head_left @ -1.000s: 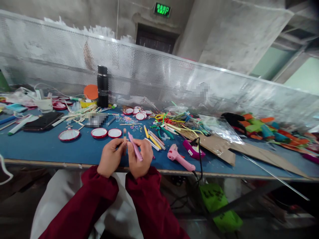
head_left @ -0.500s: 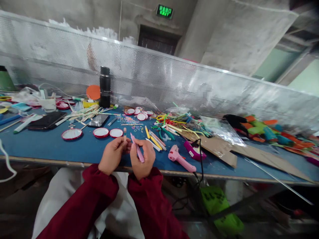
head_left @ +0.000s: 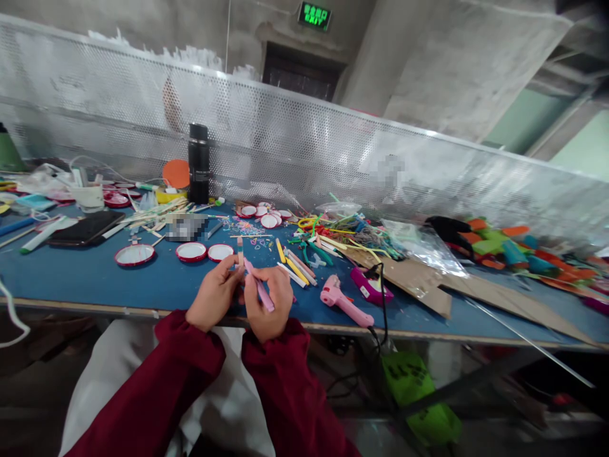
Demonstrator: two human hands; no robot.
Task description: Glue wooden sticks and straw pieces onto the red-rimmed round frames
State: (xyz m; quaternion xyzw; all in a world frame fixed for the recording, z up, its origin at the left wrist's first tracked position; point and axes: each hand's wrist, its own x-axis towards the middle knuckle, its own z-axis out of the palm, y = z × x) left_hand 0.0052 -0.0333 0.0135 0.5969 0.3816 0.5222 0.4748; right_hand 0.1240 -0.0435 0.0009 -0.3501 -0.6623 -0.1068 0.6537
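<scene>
My left hand (head_left: 213, 299) is closed on a short flat wooden stick (head_left: 240, 246) with a pinkish band, its upper end standing above the fingers. Closed in a writing grip, my right hand (head_left: 273, 308) holds a pink marker pen (head_left: 264, 295). The pen's tip points up and left and meets or nearly meets the stick; exact contact is hard to tell. Both hands are close together over the table's front edge. To their right lie several marker pens (head_left: 299, 270) in yellow, white and pink. White-faced lids with red rims (head_left: 220, 253) lie just behind my left hand.
A pink glue gun (head_left: 345, 301) with a black cord lies right, beside a purple device (head_left: 371, 285). Cardboard pieces (head_left: 504, 304) reach along the right side. A black bottle (head_left: 198, 165) stands at the back, near loose sticks. A perforated metal screen (head_left: 295, 146) borders the table.
My right hand has shifted slightly left, bringing the marker's tip up to the wooden stick. My left hand still holds the stick. The whole view has shifted slightly.
</scene>
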